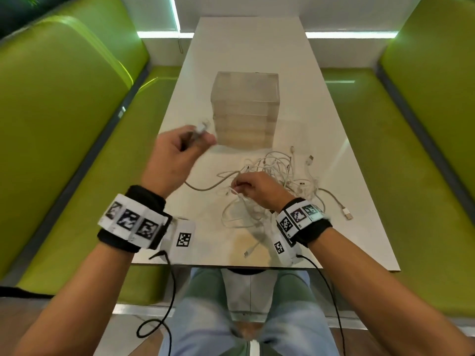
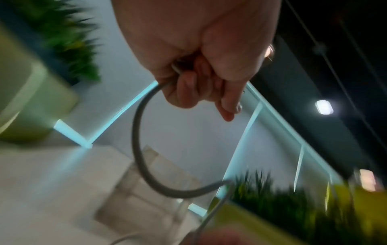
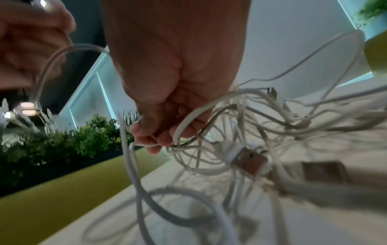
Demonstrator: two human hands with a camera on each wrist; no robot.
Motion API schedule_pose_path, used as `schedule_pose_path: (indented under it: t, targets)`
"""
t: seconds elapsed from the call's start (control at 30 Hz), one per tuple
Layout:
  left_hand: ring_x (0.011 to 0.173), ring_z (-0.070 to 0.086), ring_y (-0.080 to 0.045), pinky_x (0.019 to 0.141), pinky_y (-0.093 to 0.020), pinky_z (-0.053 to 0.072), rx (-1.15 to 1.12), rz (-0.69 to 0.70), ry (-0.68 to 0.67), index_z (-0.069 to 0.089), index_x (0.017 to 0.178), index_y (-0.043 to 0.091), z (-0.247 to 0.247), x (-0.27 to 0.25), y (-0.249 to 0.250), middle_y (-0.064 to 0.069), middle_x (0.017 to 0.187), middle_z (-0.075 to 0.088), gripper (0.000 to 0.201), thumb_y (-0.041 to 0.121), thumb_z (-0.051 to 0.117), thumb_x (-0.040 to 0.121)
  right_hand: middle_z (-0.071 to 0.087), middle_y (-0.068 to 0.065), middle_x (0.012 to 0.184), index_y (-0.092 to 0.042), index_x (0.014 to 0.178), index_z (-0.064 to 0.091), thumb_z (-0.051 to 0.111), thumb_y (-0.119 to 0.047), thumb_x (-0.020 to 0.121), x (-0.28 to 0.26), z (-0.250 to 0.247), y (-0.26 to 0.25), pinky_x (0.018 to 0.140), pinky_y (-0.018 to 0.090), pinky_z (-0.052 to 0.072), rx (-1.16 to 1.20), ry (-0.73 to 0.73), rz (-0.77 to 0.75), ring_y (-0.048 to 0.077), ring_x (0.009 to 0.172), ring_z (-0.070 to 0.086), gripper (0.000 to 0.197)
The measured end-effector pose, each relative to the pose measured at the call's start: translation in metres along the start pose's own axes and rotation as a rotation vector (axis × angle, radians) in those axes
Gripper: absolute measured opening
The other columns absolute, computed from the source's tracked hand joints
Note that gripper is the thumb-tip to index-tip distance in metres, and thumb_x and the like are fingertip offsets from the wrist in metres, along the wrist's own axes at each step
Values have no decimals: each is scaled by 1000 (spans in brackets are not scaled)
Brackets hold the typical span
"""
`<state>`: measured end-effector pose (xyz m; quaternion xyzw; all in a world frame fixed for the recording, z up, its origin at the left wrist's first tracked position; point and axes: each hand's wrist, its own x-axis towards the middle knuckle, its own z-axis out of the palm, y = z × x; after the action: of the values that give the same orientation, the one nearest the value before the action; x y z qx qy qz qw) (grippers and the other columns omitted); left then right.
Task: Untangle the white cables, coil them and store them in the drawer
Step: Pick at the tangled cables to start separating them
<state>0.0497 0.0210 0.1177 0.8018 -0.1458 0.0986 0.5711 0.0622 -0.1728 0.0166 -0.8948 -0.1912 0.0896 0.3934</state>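
White cables [image 1: 277, 176] sat in one big tangled heap on the white table [image 1: 359, 196], right in front of the clear drawer unit [image 1: 244, 111], with a few plug ends poking out around the edges and one USB plug [image 1: 347, 214] lying off to the right. The left hand [image 1: 177, 152] was lifted above the table with its fingers curled round one cable end [image 1: 201, 128], and that cable drooped back down toward the pile. The right hand [image 1: 257, 187] was down at the near edge of the heap, fingertips [image 3: 159, 140] pinching a couple of strands. Green bench seats [image 1: 84, 176] ran along both sides of the table.
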Motion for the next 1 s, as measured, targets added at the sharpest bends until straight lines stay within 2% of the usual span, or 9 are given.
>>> schedule_pose_path:
  t: [0.17,0.27,0.47,0.63,0.73,0.8,0.87,0.93,1.0]
  targets:
    - [54,43,-7,57,-28,35,481,-175,-342,65,113,31,29,-15,-30,10,56,46,52,50,78,67,63,8,87,-1,99,70,56,-3,89,1,-9,-13,66,16,35,-20,82,-116,12,77,51,18]
    - [54,48,-12,56,-30,38,510,-110,-312,67,113,28,37,-21,-44,10,54,48,31,41,67,84,58,7,80,-1,91,70,58,-7,89,-1,-12,-13,65,25,39,20,128,-95,17,71,52,14]
    - [61,58,-37,53,-32,34,663,97,-115,64,92,9,35,-25,-43,-10,60,60,20,25,55,95,60,3,88,-12,89,67,64,-17,86,-1,-6,-9,72,29,47,-9,164,-3,16,76,56,6]
    - [45,36,-9,45,-24,29,357,195,148,53,73,17,20,-20,-13,5,50,37,23,23,57,94,57,2,89,-14,84,68,65,-15,85,2,0,4,71,26,39,-107,80,32,15,80,52,3]
    - [49,29,-8,47,-28,26,144,108,299,46,66,27,12,-15,-3,4,53,31,31,23,57,95,64,8,93,-5,88,72,63,-9,86,3,-2,5,74,16,42,3,82,43,11,80,56,10]
    - [48,30,-6,46,-25,27,106,62,238,57,76,26,14,-14,-5,3,55,36,19,22,57,95,67,6,92,-1,92,72,58,-2,88,3,-3,2,70,2,38,53,85,22,3,76,56,15]
    - [46,37,-3,47,-18,31,206,-13,40,64,98,23,22,-15,-15,1,59,47,8,20,58,94,68,6,91,-1,92,73,55,2,87,2,-3,-1,70,1,38,47,88,1,7,78,59,19]
    - [47,45,-1,49,-11,35,332,-105,-128,64,112,21,32,-16,-29,2,62,54,23,25,64,90,70,8,89,-4,91,73,55,1,87,2,-3,-4,73,13,42,24,100,-13,13,80,58,19]
    - [52,48,-4,53,-17,38,364,-184,-232,66,105,17,41,-16,-40,1,64,59,33,38,73,80,69,9,85,-5,91,74,58,-4,87,2,-4,-7,72,25,43,-8,119,-7,15,77,57,16]
